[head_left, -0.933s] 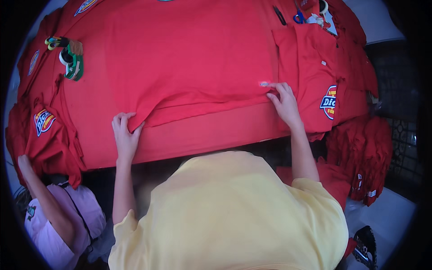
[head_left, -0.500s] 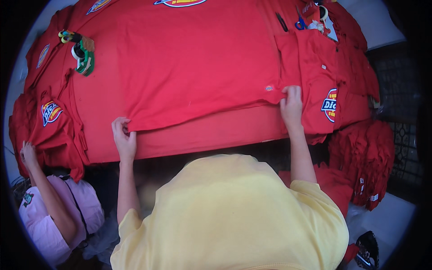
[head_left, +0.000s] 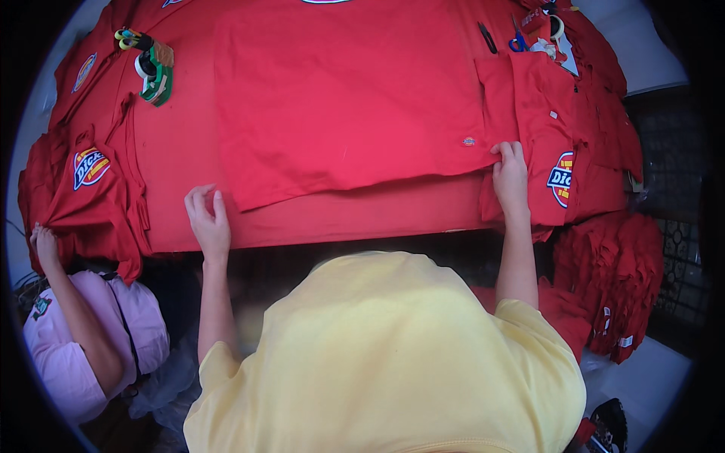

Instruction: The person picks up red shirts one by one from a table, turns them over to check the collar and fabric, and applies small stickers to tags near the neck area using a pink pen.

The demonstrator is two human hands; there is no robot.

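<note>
A red T-shirt (head_left: pixel 347 98) lies spread on the red-covered table (head_left: pixel 181 219), its hem toward me and a small patch near its right corner. My right hand (head_left: pixel 511 181) pinches the hem's right corner between thumb and fingers. Off the left corner, my left hand (head_left: pixel 208 226) hovers over the table's near edge. Its fingers and thumb are apart and hold nothing. Part of a large printed logo shows at the shirt's far end, cut by the picture's upper rim.
At far left stand a green tape dispenser (head_left: pixel 157 87) and yellow-handled scissors (head_left: pixel 130 38). A co-worker's hand (head_left: pixel 45 245) holds another red shirt (head_left: pixel 109 204). Folded red shirts (head_left: pixel 559 124) lie at right, beside blue-handled scissors (head_left: pixel 518 43) and a black tool (head_left: pixel 487 38). More red garments (head_left: pixel 604 279) hang lower right.
My left hand has let go of the shirt's left corner and its fingers have opened. My right hand keeps the right corner. The whole view has shifted slightly.
</note>
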